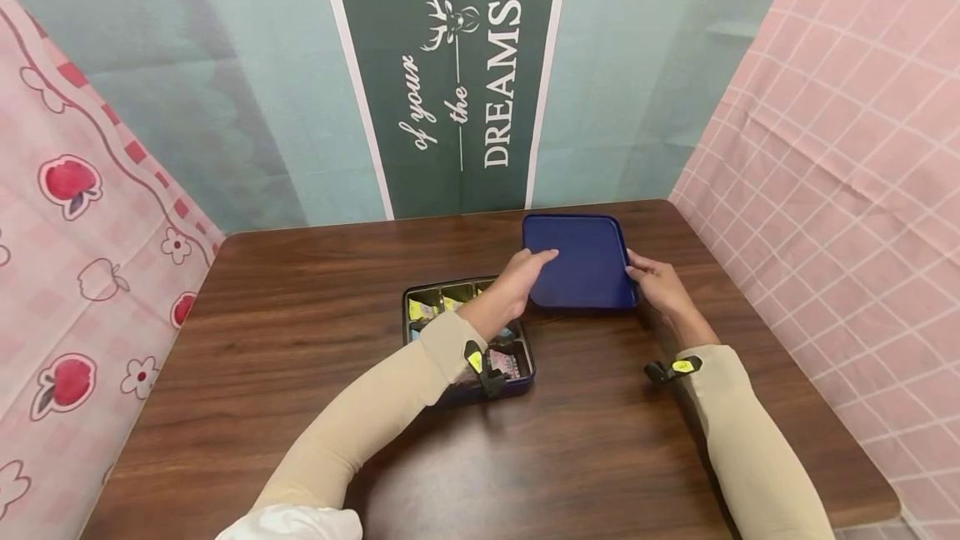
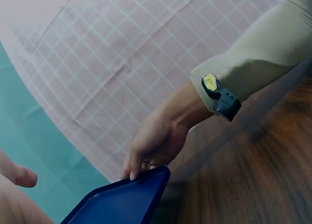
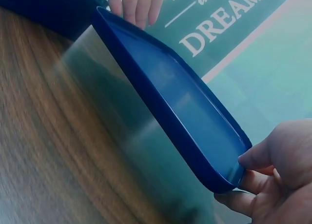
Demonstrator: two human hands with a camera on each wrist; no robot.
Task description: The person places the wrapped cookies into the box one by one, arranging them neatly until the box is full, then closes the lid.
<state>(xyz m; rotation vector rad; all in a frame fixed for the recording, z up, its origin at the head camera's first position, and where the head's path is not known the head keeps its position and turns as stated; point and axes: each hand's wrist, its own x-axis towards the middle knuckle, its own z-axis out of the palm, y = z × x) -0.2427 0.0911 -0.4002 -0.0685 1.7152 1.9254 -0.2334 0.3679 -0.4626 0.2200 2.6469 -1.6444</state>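
Observation:
My right hand (image 1: 660, 283) pinches the right edge of a dark blue rectangular lid (image 1: 581, 265), thumb on top and fingers underneath. In the right wrist view the lid (image 3: 185, 99) appears raised off the tabletop, its rim facing up. My left hand (image 1: 517, 282) is at the lid's left edge with thumb extended; its fingers (image 3: 136, 7) look straight in the right wrist view, and whether they touch the lid is unclear. Beneath my left wrist sits the uncovered dark blue box (image 1: 530, 373), divided into compartments holding small yellow, blue and pink packets (image 1: 504, 363). My forearm hides part of it.
Everything is on a brown wood-grain table (image 1: 300, 307). A green and teal cloth (image 1: 450, 182) hangs at the back edge. Pink patterned cloths stand along both sides, the grid-patterned one (image 1: 847, 190) on the right.

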